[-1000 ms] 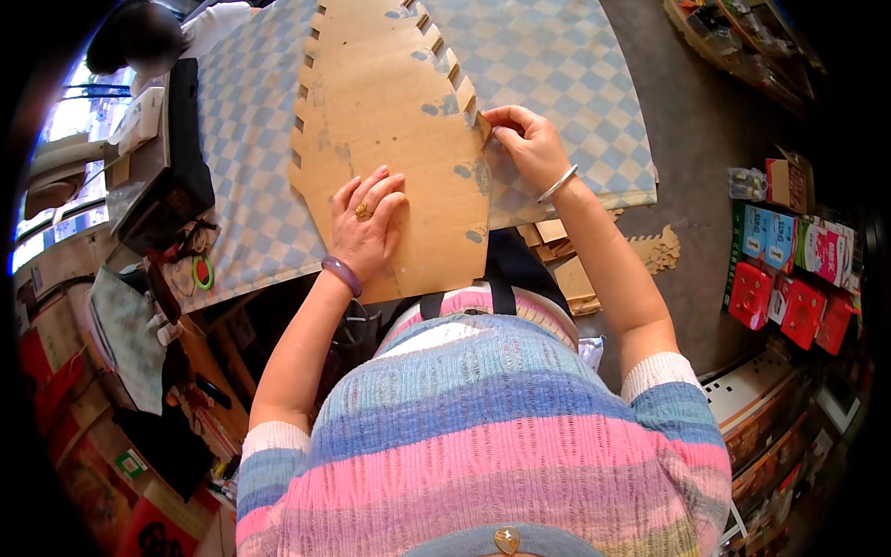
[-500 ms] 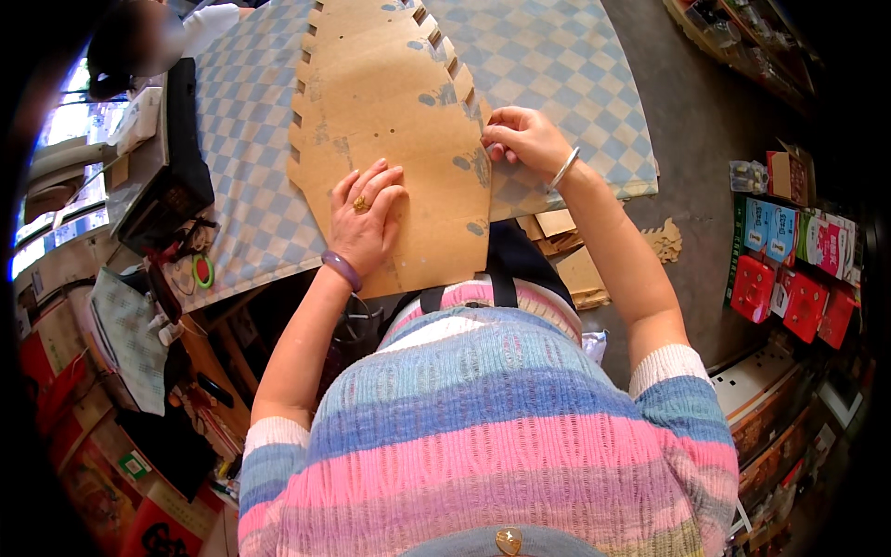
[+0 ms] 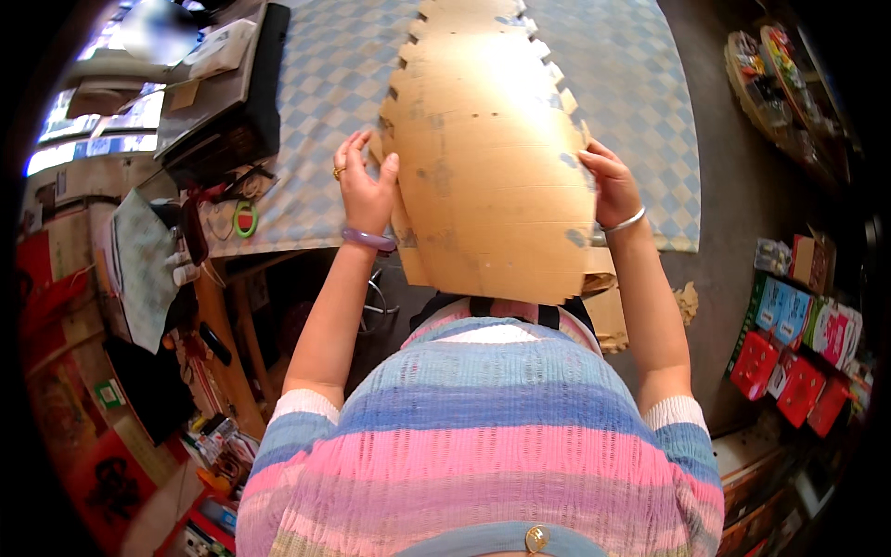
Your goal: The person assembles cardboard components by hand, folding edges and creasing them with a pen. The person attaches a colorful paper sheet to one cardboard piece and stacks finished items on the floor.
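A large brown cardboard sheet (image 3: 497, 186) with notched sides and grey smudges lies bowed upward in front of me, its near end at my waist. Part of a second cardboard layer (image 3: 405, 243) shows under its left edge. My right hand (image 3: 614, 190), with a silver bangle, pinches the sheet's right edge. On the opposite side my left hand (image 3: 368, 186), wearing a ring and a purple bangle, is open, fingers raised and thumb close by the left edge. Whether that thumb touches the cardboard I cannot tell.
Beneath the work is a table with a blue-and-beige checked cloth (image 3: 320, 111). A black case (image 3: 232, 130) and a green ring (image 3: 245, 219) are on the left. More cardboard pieces (image 3: 608, 316) are low by my right arm. Red and blue packages (image 3: 780, 311) stand farther right.
My left hand has lifted off the sheet's face and moved to its left edge, opening. The sheet now bows upward and a layer shows beneath. My view has shifted left.
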Tool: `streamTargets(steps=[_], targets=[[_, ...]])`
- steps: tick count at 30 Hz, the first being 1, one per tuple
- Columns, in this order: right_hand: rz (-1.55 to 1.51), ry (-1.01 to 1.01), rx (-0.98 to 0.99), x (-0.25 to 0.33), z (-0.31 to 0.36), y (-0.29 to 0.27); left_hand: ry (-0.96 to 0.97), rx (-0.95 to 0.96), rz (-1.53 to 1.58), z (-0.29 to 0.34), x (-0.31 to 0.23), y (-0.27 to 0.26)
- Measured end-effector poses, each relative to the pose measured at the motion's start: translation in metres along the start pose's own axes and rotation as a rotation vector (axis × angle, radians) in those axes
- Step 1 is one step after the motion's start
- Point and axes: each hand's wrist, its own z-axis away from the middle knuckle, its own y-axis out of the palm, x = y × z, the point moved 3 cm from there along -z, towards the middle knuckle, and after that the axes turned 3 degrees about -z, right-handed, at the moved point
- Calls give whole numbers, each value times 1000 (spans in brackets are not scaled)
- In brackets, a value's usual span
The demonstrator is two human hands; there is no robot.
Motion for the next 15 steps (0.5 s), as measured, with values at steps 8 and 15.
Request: streamTargets(steps=[8, 15], targets=[[-98, 22, 137, -10, -5, -15, -526, 398, 1469, -22, 26, -1], [-39, -187, -92, -4, -5, -15, -560, 421, 1695, -25, 8, 8]])
